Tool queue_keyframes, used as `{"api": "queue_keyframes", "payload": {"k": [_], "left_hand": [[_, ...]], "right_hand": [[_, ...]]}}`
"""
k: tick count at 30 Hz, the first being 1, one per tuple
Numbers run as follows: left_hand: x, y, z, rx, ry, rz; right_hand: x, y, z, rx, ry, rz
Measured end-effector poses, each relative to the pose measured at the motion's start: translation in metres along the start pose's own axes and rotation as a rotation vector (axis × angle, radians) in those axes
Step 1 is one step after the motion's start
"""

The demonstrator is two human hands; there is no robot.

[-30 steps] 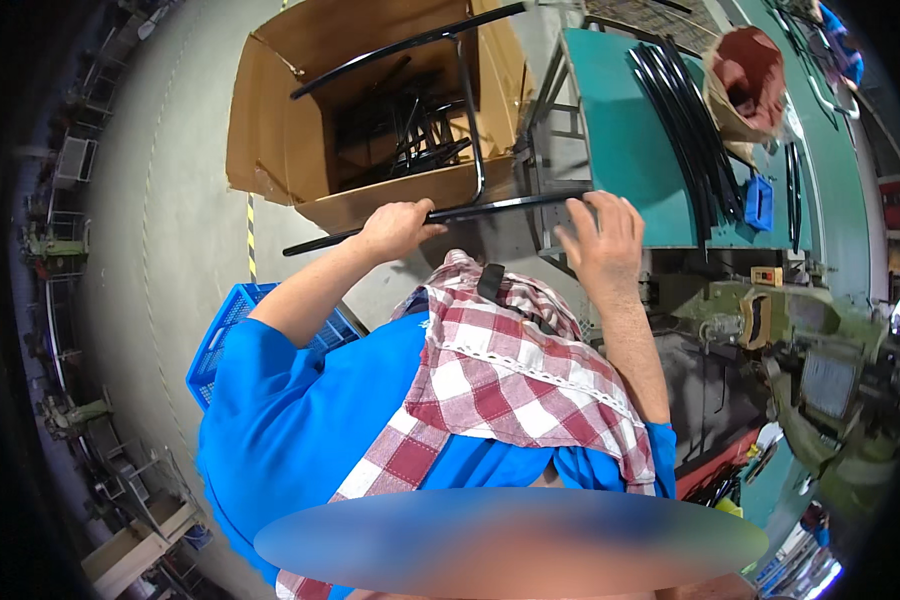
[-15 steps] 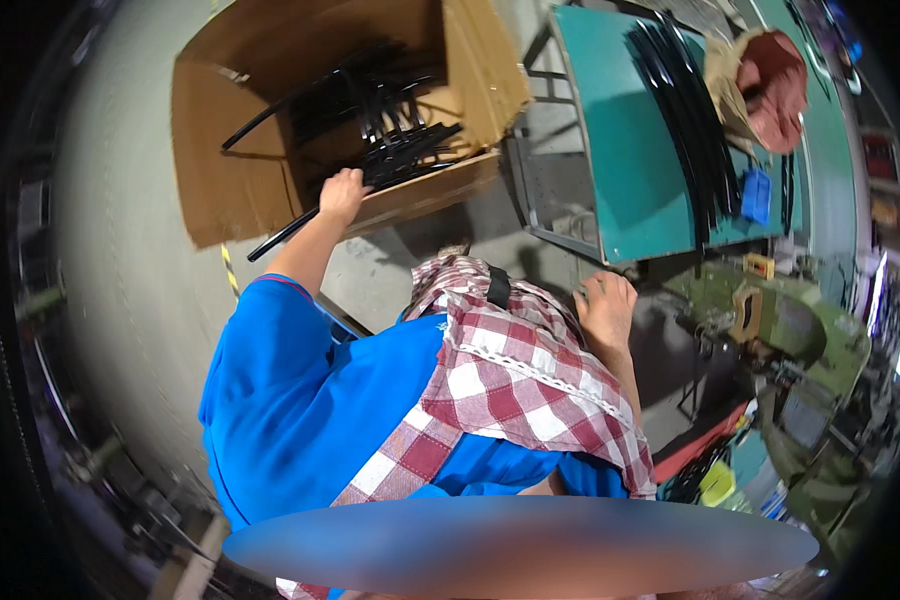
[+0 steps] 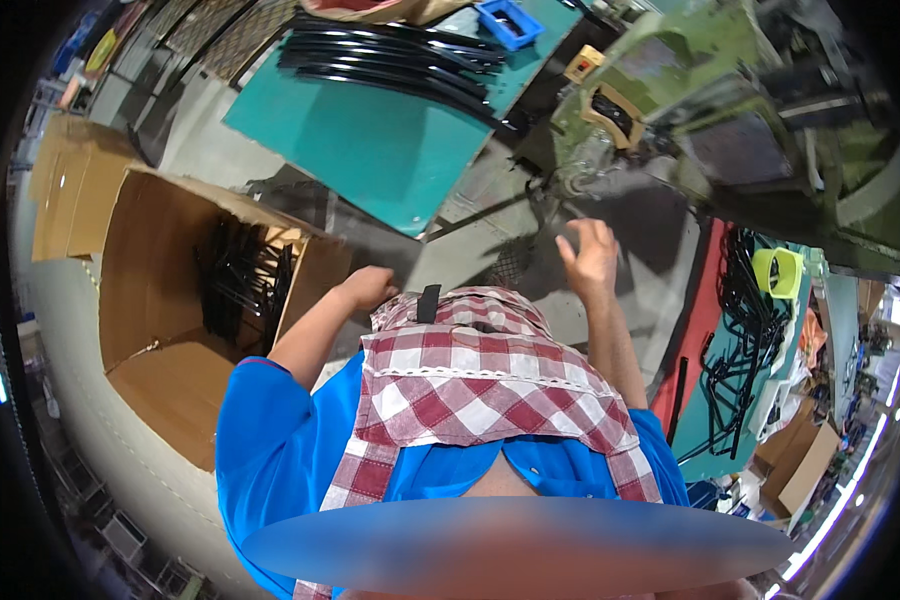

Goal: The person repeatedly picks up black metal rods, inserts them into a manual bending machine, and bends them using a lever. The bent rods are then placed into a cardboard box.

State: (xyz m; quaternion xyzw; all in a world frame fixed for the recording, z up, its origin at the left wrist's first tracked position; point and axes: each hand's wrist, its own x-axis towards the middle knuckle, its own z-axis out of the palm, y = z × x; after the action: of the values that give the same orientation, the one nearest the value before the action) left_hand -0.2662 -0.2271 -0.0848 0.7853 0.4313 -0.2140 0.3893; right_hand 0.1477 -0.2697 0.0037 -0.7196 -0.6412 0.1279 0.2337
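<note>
I have my left hand (image 3: 372, 285) low beside a cardboard box (image 3: 155, 395), its fingers loosely curled and nothing visible in them. The box holds several black tubular metal pieces (image 3: 245, 280). Farther right, my right hand (image 3: 590, 255) is raised above the floor with fingers apart and empty, between the green-topped table (image 3: 330, 150) and the red-edged bench (image 3: 692, 320). Long black bars (image 3: 390, 60) lie bundled on the green table, beside a blue plastic bin (image 3: 510, 25).
A green machine (image 3: 720, 110) stands ahead to the right. The right bench carries tangled black metal parts (image 3: 740, 300) and a yellow-green container (image 3: 777, 270). Another cardboard box (image 3: 800, 470) sits at lower right. A cardboard flap (image 3: 75, 185) rises at upper left.
My left hand has let go of the black bar and left the box. The view has turned right, bringing the machine and right-hand bench more into sight. My right hand has lifted.
</note>
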Motion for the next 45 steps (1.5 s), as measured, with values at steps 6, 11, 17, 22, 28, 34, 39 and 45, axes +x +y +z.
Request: {"api": "queue_keyframes", "payload": {"k": [6, 11, 17, 22, 28, 34, 39, 45], "left_hand": [[0.068, 0.104, -0.122, -0.13, 0.381, 0.389], [0.152, 0.165, -0.189, 0.327, 0.6, 0.438], [0.244, 0.233, -0.222, 0.343, 0.603, 0.52], [0.271, 0.284, -0.223, 0.482, 0.481, 0.547], [0.29, 0.274, -0.242, 0.615, 0.447, 0.593], [0.36, 0.26, -0.238, 0.77, 0.398, 0.796], [0.349, 0.276, -0.252, 0.619, 0.342, 0.841], [0.31, 0.279, -0.309, -0.033, 0.294, 0.811]], "right_hand": [[0.031, 0.004, -0.006, 0.365, 0.107, 0.161], [0.054, -0.009, 0.035, 0.445, 0.112, 0.08], [0.041, -0.019, 0.042, 0.056, 0.058, 0.089], [0.002, -0.008, 0.051, -0.044, 0.263, 0.089], [-0.008, -0.029, 0.033, -0.138, 0.218, 0.146], [-0.044, -0.079, -0.042, 0.073, 0.175, 0.554], [-0.089, -0.04, -0.009, 0.104, 0.449, 0.6], [-0.097, -0.022, -0.025, 0.12, 0.572, 0.584]]}}
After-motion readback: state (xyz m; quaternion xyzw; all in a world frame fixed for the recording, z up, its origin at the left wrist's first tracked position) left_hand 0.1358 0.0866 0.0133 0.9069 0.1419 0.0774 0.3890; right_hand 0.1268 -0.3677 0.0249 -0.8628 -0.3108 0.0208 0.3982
